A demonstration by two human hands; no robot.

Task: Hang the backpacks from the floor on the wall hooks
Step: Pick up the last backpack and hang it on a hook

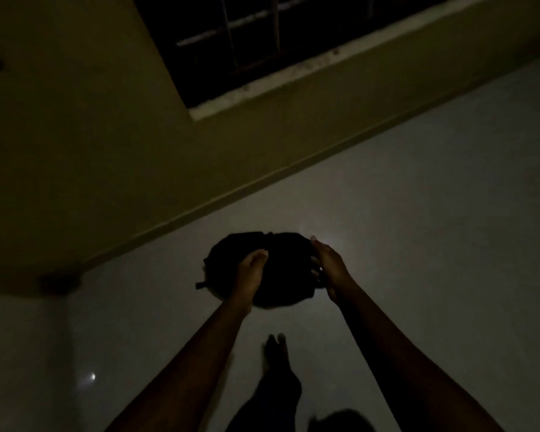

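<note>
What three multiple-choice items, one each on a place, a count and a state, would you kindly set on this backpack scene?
1. Where is the backpack?
A) down at the pale floor, near the wall
B) on a wall hook
C) on a chair

2. How many hands are on it?
A) none
B) one
C) two

3. What is its state?
A) hanging up
B) gripped at both sides, not yet hung
C) worn on a back

Answers: 1 A, its dark shape sits against the floor by the wall's base. 2 C, the left hand and right hand both touch it. 3 B, fingers curl on either side and no hook is in view.
</note>
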